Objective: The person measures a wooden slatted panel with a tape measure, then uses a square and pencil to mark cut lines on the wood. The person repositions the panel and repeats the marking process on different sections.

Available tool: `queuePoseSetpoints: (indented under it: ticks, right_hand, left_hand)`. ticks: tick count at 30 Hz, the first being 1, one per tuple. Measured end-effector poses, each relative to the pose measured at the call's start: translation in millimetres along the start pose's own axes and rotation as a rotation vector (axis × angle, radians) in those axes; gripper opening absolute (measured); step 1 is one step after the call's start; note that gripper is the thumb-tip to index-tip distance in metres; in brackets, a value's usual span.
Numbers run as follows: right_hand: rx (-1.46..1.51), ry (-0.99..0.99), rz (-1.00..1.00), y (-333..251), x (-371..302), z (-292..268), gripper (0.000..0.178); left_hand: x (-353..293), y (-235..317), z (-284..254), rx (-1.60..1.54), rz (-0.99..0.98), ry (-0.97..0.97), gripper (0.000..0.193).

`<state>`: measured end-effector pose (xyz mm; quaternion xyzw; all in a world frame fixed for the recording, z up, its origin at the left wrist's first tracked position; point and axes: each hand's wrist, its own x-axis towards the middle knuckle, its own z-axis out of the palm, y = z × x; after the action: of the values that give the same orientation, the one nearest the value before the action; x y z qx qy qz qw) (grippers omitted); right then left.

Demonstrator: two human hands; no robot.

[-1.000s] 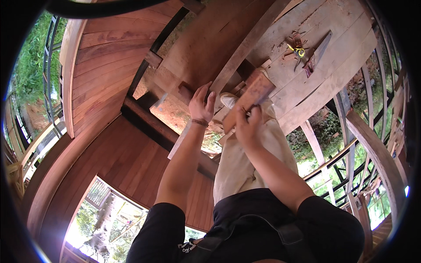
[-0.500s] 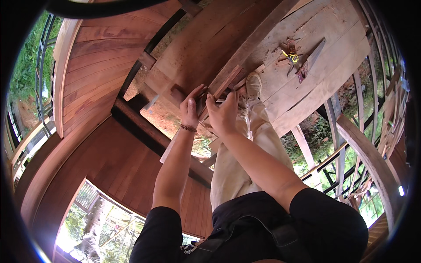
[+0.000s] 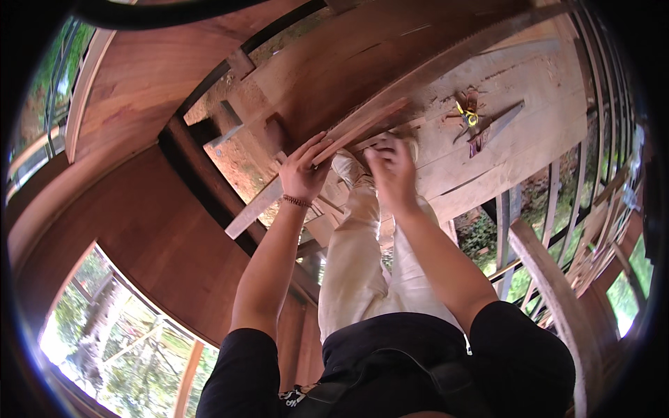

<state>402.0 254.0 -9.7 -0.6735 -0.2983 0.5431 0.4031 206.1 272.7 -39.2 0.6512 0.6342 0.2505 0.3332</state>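
Observation:
My left hand (image 3: 304, 169) is closed over a narrow reddish wooden strip (image 3: 362, 129), its fingers lying across the near end. The strip rests along a longer wooden beam (image 3: 446, 66) that slants up to the right. My right hand (image 3: 391, 171) is off the strip, to its right, above my shoes. Its fingers are bent, spread a little and blurred, and I see nothing in them. Below my left wrist, a pale board end (image 3: 252, 209) sticks out toward the lower left.
On the plank platform (image 3: 516, 90) to the right lie a yellow-and-black tool (image 3: 468, 117), a handsaw (image 3: 500, 122) and wood scraps. Gaps at left show bare ground beside a dark beam (image 3: 202, 184). A curved wooden piece (image 3: 550, 292) and metal bars stand at right.
My right hand has come off the wooden strip and moved right. My left hand stays on the strip, its fingers now laid over it. The view has shifted slightly.

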Motion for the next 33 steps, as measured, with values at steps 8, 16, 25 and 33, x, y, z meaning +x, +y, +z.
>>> queuePoseSetpoints:
  ticks: [8,16,25,33]
  right_hand:
    - [-0.991,-0.297,-1.012,-50.0,123.8,-101.0,0.075]
    - [-0.942,-0.755,-1.211,-57.1,212.7,-74.3,0.051]
    - [-0.847,-0.597,-1.484,-42.1,230.7,-53.4,0.046]
    - [-0.701,-0.658,-1.327,-42.9,233.9,-50.4,0.044]
  left_hand:
    - [-0.7,-3.0,-0.6,-0.023,0.01,0.058,0.031]
    - [3.2,-24.0,2.1,-0.006,-0.011,0.185,0.031]
    - [17.5,-43.2,-0.6,0.098,0.03,0.275,0.034]
    - [26.3,-46.4,4.0,0.168,0.086,0.363,0.043]
